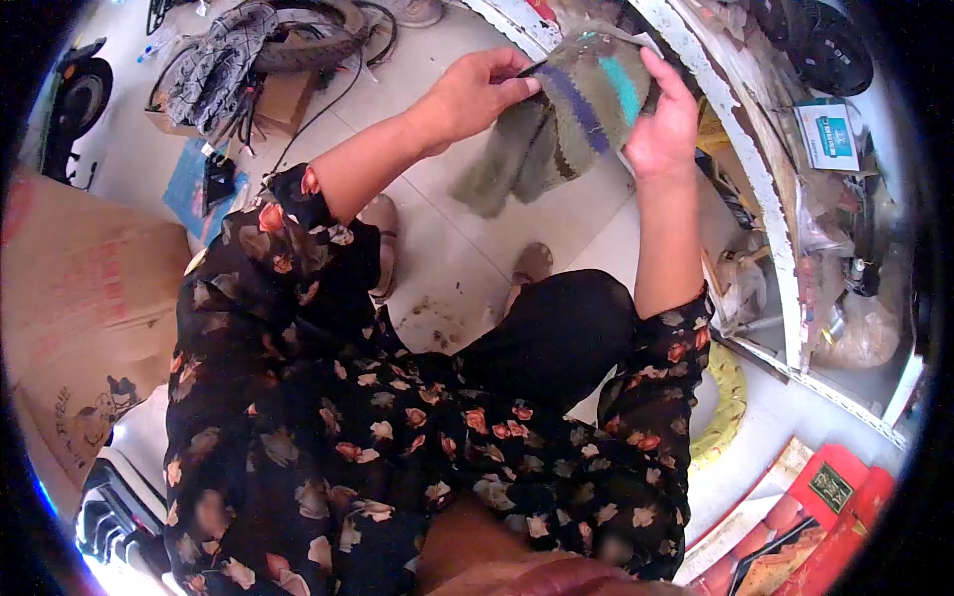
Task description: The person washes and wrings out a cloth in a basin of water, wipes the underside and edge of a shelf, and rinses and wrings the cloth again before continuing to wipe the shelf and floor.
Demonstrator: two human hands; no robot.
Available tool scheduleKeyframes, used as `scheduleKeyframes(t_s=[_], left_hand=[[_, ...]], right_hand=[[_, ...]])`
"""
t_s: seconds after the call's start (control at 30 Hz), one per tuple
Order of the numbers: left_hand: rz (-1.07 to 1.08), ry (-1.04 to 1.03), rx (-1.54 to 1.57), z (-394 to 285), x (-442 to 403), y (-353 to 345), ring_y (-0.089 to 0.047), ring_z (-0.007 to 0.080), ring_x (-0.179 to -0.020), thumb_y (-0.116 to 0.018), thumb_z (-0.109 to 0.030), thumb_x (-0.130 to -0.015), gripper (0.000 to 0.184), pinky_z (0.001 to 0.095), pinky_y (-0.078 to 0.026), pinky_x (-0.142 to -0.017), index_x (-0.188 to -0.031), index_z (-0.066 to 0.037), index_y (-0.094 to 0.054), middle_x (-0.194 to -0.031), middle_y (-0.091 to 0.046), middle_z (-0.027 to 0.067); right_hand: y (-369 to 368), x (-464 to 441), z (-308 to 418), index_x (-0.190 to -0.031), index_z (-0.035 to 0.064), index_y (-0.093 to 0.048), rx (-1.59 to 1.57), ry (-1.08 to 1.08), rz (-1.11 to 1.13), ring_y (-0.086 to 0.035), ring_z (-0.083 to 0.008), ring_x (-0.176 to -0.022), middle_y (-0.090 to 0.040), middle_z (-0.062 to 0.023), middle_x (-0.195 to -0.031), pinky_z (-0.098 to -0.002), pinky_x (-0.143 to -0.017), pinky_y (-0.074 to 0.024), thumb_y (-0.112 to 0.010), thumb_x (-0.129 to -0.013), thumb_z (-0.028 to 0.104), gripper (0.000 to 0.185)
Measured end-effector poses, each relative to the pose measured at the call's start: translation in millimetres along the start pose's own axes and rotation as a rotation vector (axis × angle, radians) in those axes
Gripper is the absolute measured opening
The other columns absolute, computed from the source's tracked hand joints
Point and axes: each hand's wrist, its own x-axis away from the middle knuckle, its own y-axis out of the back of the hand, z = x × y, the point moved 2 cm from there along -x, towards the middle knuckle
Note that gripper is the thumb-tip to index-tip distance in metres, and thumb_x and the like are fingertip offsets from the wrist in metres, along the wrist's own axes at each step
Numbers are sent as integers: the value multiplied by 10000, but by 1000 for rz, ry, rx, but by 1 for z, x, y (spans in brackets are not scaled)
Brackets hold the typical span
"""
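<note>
a pale tiled floor (442, 248) lies below, with a printed cardboard box (109, 283) at left and a black tyre (333, 48) beyond. the left hand (479, 97) has thumb and fingers together, clamped on the striped cloth (571, 114), which hangs above the floor between both hands. the right hand (664, 129) touches its right edge, other fingers hidden, closure unclear; a white-edged shelf (763, 184) stands farther right.

Person seen from above: loose black top (427, 437), sheer-looking sleeves (283, 233) ending near elbows, scattered coral-pink and cream flower print. Plain black trousers (556, 338). Brownish open shoes (381, 243). Both forearms bare.
</note>
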Motion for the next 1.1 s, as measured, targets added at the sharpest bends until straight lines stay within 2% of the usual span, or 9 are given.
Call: scheduleKeyframes(t_s=[0.2,0.3,0.4,0.63,0.83,0.93,1.0,1.07,1.1], left_hand=[[63,20,236,-10,18,0,-544,134,-805,-606,-207,-890,261,292,-459,-724,-1047,-7,-551,-885,-604,52],[-263,-303,-163,-7,24,0,-541,120,-862,-639,-253,-873,284,287,-452,-752,-1032,-46,-529,-881,-576,33],[-128,-206,-126,-20,38,-2,-564,180,-956,-696,-272,-823,396,312,-461,-817,-1081,-38,-507,-984,-579,90],[-312,-420,-275,-25,58,-13,-531,291,-1059,-748,-249,-750,552,370,-440,-923,-1144,6,-457,-1067,-527,156],[-271,-481,-361,-13,52,0,-531,324,-937,-670,-193,-794,319,405,-457,-801,-1023,-46,-504,-965,-531,146],[-283,-153,-89,-9,49,-1,-577,319,-758,-577,-179,-852,222,404,-469,-712,-986,-14,-513,-833,-579,161],[-450,-349,-337,-6,37,17,-581,277,-814,-556,-182,-866,242,377,-462,-760,-1029,-3,-551,-898,-616,196],[-395,-85,152,-9,30,18,-542,131,-834,-584,-156,-884,194,279,-441,-755,-1011,-10,-572,-941,-609,48],[-312,17,232,-5,28,24,-516,80,-835,-600,-149,-887,154,231,-420,-746,-994,-39,-584,-932,-591,0]], right_hand=[[-14,7,14,-1097,-2,-588,28,-66,14,-609,-262,-996,-649,-117,-1066,-408,-927,-465,-528,-910,223,299],[-34,18,14,-1108,-1,-581,128,-52,-119,-609,-263,-994,-649,-116,-1063,-409,-930,-463,-525,-915,236,311],[-44,27,11,-1114,2,-576,125,-73,-140,-607,-266,-999,-644,-116,-1071,-415,-936,-458,-524,-919,247,318],[-73,51,5,-1153,1,-556,106,24,-157,-588,-258,-1048,-626,-113,-1122,-409,-962,-440,-489,-938,258,342],[-57,51,-10,-1168,5,-539,130,0,-74,-577,-254,-1055,-606,-109,-1145,-419,-970,-431,-492,-935,264,351],[7,9,-47,-1135,36,-545,167,-4,-84,-570,-244,-1003,-593,-91,-1112,-462,-923,-454,-521,-921,304,344],[47,13,-57,-1112,56,-549,200,17,-137,-566,-237,-969,-585,-80,-1090,-491,-892,-470,-541,-912,331,341],[44,32,-71,-1047,49,-555,586,14,-442,-567,-214,-898,-595,-72,-1012,-429,-816,-498,-575,-867,389,385],[61,15,-88,-1115,31,-559,946,9,-347,-584,-195,-821,-623,-61,-923,-368,-779,-503,-594,-856,352,415]])
